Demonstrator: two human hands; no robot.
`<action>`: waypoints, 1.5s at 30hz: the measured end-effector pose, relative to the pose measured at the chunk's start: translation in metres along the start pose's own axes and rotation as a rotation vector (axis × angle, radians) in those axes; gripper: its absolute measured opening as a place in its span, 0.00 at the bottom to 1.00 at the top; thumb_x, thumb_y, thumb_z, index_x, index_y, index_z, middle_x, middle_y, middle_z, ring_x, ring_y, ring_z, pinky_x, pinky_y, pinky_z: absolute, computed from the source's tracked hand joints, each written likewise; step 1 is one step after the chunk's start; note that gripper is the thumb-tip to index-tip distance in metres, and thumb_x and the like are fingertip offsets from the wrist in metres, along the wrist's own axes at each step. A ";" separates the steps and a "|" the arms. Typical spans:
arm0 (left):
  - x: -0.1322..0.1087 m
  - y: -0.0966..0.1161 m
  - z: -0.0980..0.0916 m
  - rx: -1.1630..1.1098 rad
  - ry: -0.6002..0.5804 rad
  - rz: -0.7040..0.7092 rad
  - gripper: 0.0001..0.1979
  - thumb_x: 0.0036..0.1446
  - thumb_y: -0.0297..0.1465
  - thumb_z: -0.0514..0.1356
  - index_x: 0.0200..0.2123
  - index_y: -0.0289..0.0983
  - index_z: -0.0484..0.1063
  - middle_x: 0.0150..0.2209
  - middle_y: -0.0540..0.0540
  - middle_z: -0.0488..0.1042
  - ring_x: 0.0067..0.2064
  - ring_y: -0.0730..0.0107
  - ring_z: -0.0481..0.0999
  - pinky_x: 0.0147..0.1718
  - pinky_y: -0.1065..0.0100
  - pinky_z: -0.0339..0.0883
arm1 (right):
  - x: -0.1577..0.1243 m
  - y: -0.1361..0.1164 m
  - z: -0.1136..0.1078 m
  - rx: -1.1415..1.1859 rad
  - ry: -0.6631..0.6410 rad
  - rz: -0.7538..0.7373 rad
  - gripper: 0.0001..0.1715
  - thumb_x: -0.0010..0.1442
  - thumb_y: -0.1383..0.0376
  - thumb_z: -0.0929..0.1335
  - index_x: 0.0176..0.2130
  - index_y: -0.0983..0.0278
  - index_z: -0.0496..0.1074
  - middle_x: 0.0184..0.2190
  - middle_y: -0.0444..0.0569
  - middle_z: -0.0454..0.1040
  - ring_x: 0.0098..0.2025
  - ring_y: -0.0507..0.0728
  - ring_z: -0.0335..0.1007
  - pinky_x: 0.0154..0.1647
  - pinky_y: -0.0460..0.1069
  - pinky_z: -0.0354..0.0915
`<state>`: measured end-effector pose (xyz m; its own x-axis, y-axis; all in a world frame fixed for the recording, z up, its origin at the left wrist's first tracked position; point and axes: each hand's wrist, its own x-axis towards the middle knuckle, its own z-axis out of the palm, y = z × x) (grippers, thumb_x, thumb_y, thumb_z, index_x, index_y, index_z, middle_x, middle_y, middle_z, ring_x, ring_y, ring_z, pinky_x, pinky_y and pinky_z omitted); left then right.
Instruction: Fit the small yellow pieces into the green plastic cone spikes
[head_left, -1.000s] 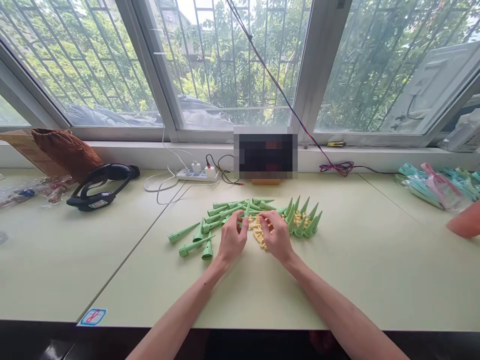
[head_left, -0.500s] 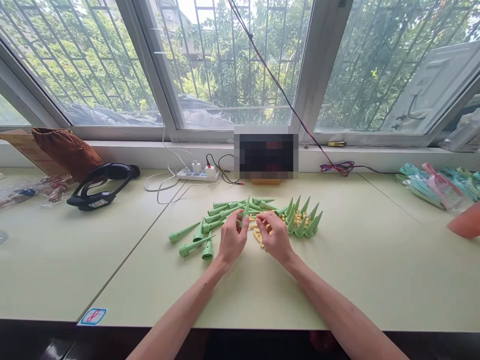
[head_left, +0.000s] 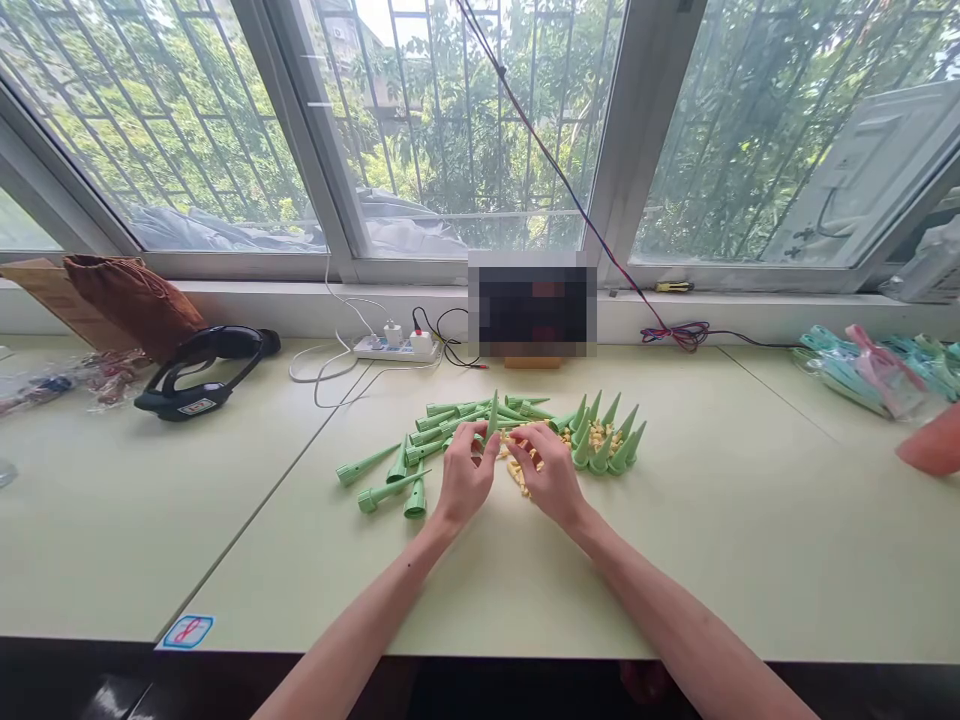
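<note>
My left hand (head_left: 465, 475) is closed around a green plastic plant watering spike (head_left: 493, 415), its point upward. Close beside it, my right hand (head_left: 553, 468) pinches a small yellow plastic piece (head_left: 507, 437), held against or very near the spike; I cannot tell if they touch. More yellow pieces (head_left: 519, 478) lie on the table between and behind the hands. To the left several green spikes (head_left: 394, 490) lie loose, some standing on end. On the right a group of green spikes (head_left: 611, 455) stands upright with points up, yellow pieces (head_left: 596, 437) among them.
A pale green table (head_left: 720, 540) runs under a window. At its back are a power strip (head_left: 397, 348) with cables and a blurred dark screen (head_left: 532, 310). A black headset (head_left: 199, 375) and brown pouch (head_left: 135, 305) are at left, bagged plastic items (head_left: 862, 370) at right.
My right fingertips have moved slightly left, bringing the small yellow piece closer to the green spike. My left hand has barely shifted.
</note>
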<state>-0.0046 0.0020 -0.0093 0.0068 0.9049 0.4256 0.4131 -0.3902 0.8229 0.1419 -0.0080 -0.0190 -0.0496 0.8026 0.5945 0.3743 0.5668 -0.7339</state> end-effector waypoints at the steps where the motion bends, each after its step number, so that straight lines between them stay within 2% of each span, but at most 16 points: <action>1: 0.000 0.000 0.000 -0.024 -0.011 -0.027 0.12 0.63 0.40 0.56 0.40 0.37 0.69 0.39 0.44 0.72 0.31 0.72 0.72 0.25 0.72 0.67 | 0.000 0.000 0.000 0.000 -0.002 0.002 0.10 0.68 0.62 0.63 0.42 0.61 0.73 0.37 0.50 0.71 0.36 0.55 0.70 0.28 0.47 0.68; 5: 0.000 0.002 -0.001 -0.082 -0.043 -0.079 0.13 0.62 0.41 0.57 0.39 0.37 0.68 0.38 0.45 0.75 0.28 0.74 0.71 0.23 0.73 0.64 | 0.000 0.000 0.000 0.000 -0.005 0.008 0.09 0.67 0.63 0.64 0.42 0.61 0.73 0.38 0.50 0.71 0.36 0.54 0.70 0.28 0.46 0.69; 11: -0.001 0.004 -0.001 -0.073 -0.038 -0.051 0.12 0.63 0.42 0.56 0.39 0.38 0.68 0.33 0.47 0.75 0.26 0.74 0.68 0.21 0.73 0.62 | 0.000 -0.001 0.000 -0.001 -0.008 0.023 0.08 0.67 0.63 0.64 0.42 0.61 0.72 0.38 0.50 0.71 0.36 0.54 0.70 0.29 0.47 0.69; 21: -0.001 0.005 0.000 -0.047 -0.029 -0.005 0.11 0.63 0.40 0.56 0.38 0.38 0.68 0.33 0.48 0.73 0.26 0.75 0.64 0.21 0.74 0.60 | 0.000 0.000 0.000 -0.032 -0.014 0.031 0.10 0.68 0.61 0.63 0.39 0.62 0.71 0.34 0.48 0.70 0.33 0.53 0.67 0.28 0.46 0.66; 31: -0.002 0.001 0.001 -0.011 -0.019 0.027 0.12 0.63 0.40 0.55 0.38 0.38 0.69 0.33 0.47 0.73 0.26 0.75 0.66 0.21 0.74 0.61 | 0.001 0.005 0.001 -0.125 -0.014 0.015 0.18 0.70 0.59 0.60 0.30 0.62 0.68 0.28 0.46 0.70 0.31 0.54 0.64 0.31 0.48 0.61; 33: -0.002 0.001 0.002 -0.006 -0.013 0.021 0.12 0.63 0.40 0.56 0.38 0.38 0.69 0.34 0.48 0.73 0.26 0.76 0.66 0.21 0.74 0.61 | 0.001 0.005 0.001 -0.111 -0.016 0.033 0.17 0.70 0.58 0.61 0.32 0.63 0.69 0.29 0.46 0.70 0.30 0.53 0.65 0.31 0.48 0.62; 38: -0.002 0.003 0.002 0.000 -0.004 0.006 0.12 0.63 0.41 0.56 0.37 0.38 0.68 0.32 0.49 0.73 0.25 0.75 0.67 0.22 0.73 0.61 | -0.001 0.003 0.001 -0.017 -0.037 0.075 0.13 0.67 0.57 0.64 0.45 0.62 0.70 0.36 0.48 0.73 0.30 0.53 0.68 0.31 0.48 0.66; 41: -0.002 0.003 0.002 0.005 -0.003 0.009 0.13 0.63 0.42 0.56 0.37 0.38 0.68 0.31 0.49 0.73 0.24 0.76 0.67 0.21 0.73 0.60 | -0.001 0.002 0.002 -0.012 -0.047 0.039 0.12 0.68 0.58 0.64 0.45 0.62 0.70 0.38 0.49 0.73 0.31 0.53 0.69 0.33 0.49 0.67; 45: -0.002 0.002 0.002 0.010 -0.009 0.018 0.13 0.63 0.42 0.55 0.37 0.38 0.68 0.32 0.48 0.73 0.24 0.76 0.65 0.21 0.74 0.60 | 0.000 0.003 0.003 -0.024 -0.049 0.016 0.12 0.68 0.59 0.62 0.41 0.62 0.71 0.36 0.50 0.73 0.34 0.55 0.68 0.32 0.48 0.66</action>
<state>-0.0019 -0.0004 -0.0096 0.0224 0.8992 0.4370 0.4223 -0.4047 0.8111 0.1407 -0.0058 -0.0224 -0.0889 0.8200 0.5654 0.3975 0.5497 -0.7347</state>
